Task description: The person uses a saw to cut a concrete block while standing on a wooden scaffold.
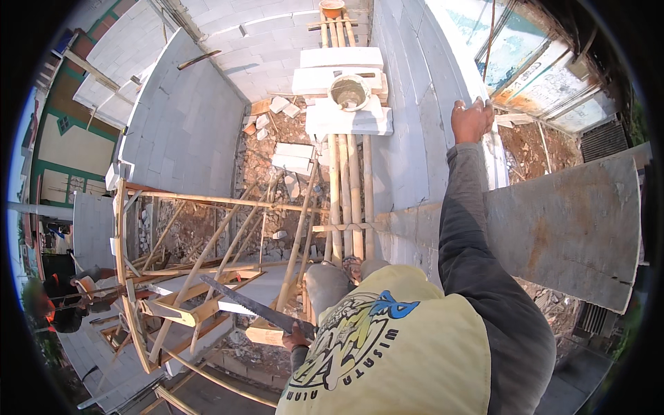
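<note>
Low in the view, my left hand [297, 335] is closed round the handle end of a handsaw [243, 300]. The saw's long dark toothed blade points up and to the left, over the timber and bamboo frame. A pale wood end [265, 337] shows beside that hand. My right arm stretches forward, and my right hand [472, 121] rests on the top edge of a light grey block wall [423, 104] with its fingers bent over it. No loose thing shows in the right hand.
Bamboo poles [351, 187] run forward, carrying white blocks [346, 124] and a mortar bucket [349, 93]. An orange bucket [332, 8] sits farther off. Rubble [270, 155] covers the ground below. A grey slab [564, 232] juts out right. Another person [66, 297] is at far left.
</note>
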Available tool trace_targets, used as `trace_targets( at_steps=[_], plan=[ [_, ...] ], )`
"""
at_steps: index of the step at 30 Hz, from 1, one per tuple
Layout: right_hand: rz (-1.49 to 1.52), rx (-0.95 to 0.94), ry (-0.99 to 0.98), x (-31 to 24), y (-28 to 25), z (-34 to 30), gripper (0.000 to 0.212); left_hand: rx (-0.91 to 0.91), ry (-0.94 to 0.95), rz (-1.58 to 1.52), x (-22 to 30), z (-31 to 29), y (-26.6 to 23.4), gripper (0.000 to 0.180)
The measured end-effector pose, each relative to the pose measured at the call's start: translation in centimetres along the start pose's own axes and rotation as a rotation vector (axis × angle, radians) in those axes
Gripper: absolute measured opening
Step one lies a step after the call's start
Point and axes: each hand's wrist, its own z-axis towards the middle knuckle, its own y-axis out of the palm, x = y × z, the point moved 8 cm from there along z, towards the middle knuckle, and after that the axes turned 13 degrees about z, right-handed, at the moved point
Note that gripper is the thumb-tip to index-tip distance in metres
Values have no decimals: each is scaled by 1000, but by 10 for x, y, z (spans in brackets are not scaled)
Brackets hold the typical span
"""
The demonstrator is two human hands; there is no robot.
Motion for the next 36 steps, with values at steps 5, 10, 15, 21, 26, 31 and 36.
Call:
trace_targets(
  at_steps=[5, 10, 15, 21, 26, 31, 36],
  plan=[
    [-90, -247, 106, 24, 23, 7, 60, -219, 157, -281, 16, 16, 41, 69],
    [-64, -307, 63, 2, 38, 2, 57, -137, 16, 210, 3, 72, 89, 96],
    [0, -223, 64, 9, 40, 33, 57, -261, 132, 213, 92, 71, 89, 100],
    [40, -211, 63, -5, 88, 80, 58, -377, 178, 293, 170, 74, 106, 94],
    [-10, -255, 83, -4, 131, 122, 57, -417, 211, 334, 242, 85, 107, 89],
    [-87, -256, 104, -12, 144, 136, 58, -353, 226, 328, 320, 97, 90, 85],
    [-74, -289, 73, -15, 150, 137, 59, -114, 139, 195, 385, 102, 65, 81]
  ],
)
